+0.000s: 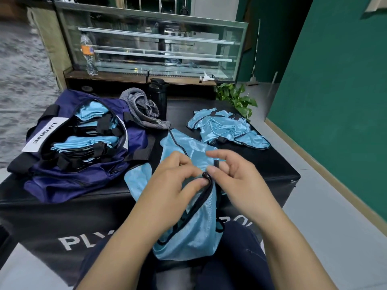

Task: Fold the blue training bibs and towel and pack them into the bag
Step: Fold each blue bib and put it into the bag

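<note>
Probably a shop or sports venue's counter area, empty glass display case (155, 45) with metal shelves, green wall (335, 80) right of the case, black padded box (230, 130) before it, potted plant (234, 97) beside its right end, grey tiled floor (326, 216)

So it's a black padded box (219, 107) holding everything: navy duffel bag (88, 181) at its left end, grey towel (140, 109) behind the bag, crumpled blue bibs (226, 128) well to its right.
</note>
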{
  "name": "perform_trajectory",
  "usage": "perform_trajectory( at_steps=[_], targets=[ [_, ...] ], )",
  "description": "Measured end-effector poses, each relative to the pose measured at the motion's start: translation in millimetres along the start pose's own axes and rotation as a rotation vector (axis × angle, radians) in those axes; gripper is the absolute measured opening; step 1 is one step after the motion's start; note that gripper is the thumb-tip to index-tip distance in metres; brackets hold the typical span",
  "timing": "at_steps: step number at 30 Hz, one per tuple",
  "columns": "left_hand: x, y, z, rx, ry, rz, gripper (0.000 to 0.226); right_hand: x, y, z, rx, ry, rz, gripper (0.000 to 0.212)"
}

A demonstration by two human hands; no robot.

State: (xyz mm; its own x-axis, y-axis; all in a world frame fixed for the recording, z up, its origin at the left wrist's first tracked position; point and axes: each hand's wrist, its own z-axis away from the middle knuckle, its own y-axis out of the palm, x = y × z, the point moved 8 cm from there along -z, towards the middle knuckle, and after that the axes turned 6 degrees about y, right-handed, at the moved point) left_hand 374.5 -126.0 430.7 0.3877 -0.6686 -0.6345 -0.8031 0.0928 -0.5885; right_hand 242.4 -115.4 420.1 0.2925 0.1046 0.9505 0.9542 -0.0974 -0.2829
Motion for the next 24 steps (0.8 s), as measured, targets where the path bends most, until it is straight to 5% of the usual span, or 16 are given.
perform_trajectory(
  at_steps=[11, 18, 22, 24],
  targets=[
    [3, -10, 1, -0.129, 0.019, -0.193, 0.02, 10, 20, 13, 0.25, 0.031, 0.069, 0.026],
    [3, -5, 2, -0.102, 0.058, -0.2, 0.013, 7, 10, 9, 0.186, 0.014, 0.006, 0.02],
    [22, 5, 4, 0.054, 0.023, -0.289, 0.029, 7, -8, 9, 0.133, 0.028, -0.136, 0.021],
    [26, 3, 6, 0.012, 0.037, -0.258, 0.034, 9, -13, 10, 0.124, 0.03, -0.186, 0.021]
  ],
)
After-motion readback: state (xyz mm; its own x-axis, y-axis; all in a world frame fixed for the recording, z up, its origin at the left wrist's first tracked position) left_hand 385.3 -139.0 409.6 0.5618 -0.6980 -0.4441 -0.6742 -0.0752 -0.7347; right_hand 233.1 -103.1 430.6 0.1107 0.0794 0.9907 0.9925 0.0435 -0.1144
